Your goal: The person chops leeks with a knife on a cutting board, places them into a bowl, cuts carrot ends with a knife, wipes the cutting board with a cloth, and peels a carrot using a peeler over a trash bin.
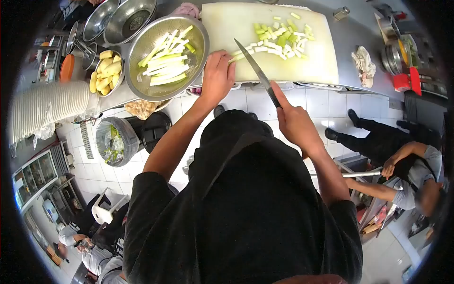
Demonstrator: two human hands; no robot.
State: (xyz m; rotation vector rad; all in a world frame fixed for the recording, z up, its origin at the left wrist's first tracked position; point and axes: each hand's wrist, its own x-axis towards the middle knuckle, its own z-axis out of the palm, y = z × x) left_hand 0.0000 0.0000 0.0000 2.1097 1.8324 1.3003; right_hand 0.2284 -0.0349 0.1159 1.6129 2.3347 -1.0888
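Note:
My right hand (294, 122) grips the handle of a kitchen knife (254, 66), its long blade pointing up and left across the front part of a white cutting board (224, 23). At the board's left front corner my left hand (218, 75) is closed on a pale green celery stalk (239, 57), which reaches toward the blade. Beyond the knife, a line of cut celery pieces (273, 49) runs to the right, with more pieces scattered behind it. Left of my left hand, a perforated metal colander (202, 59) holds long celery sticks (168, 64).
Peeled potatoes (108, 71) fill a bowl at left, near metal bowls (130, 21) and stacked white containers (49, 106). A cloth (364, 66) and a shaker (341, 13) lie right. Below stands a lined bin (116, 142). A person (397, 156) holding a pole stands at right.

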